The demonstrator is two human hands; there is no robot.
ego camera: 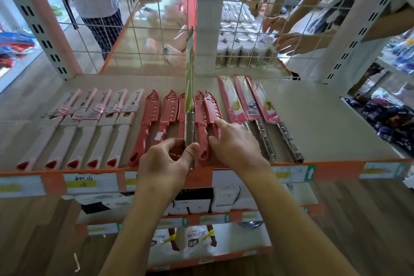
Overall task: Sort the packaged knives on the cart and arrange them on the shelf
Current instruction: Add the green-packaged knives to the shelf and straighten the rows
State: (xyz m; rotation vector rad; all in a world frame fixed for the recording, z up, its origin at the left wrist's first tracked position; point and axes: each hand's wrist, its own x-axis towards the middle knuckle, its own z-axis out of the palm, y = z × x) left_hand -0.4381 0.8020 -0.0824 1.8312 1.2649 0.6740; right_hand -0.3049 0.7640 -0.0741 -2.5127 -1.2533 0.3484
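Observation:
My left hand (167,159) grips the steel handle of a green-packaged knife (189,83), held on edge above the shelf (313,119). My right hand (233,143) rests on the rightmost red sheathed knife (211,107), forefinger stretched along its sheath. Several red sheathed knives (167,110) lie in a row mid-shelf. Several pink boxed knives (98,125) lie to the left. Three pink-carded steel-handled knives (253,105) lie to the right.
A wire grid (134,29) backs the shelf, with other people's hands (289,40) working behind it. Price labels run along the orange shelf lip (336,170). Lower shelves hold boxed and bagged goods (195,204). Bare shelf surface lies at the right.

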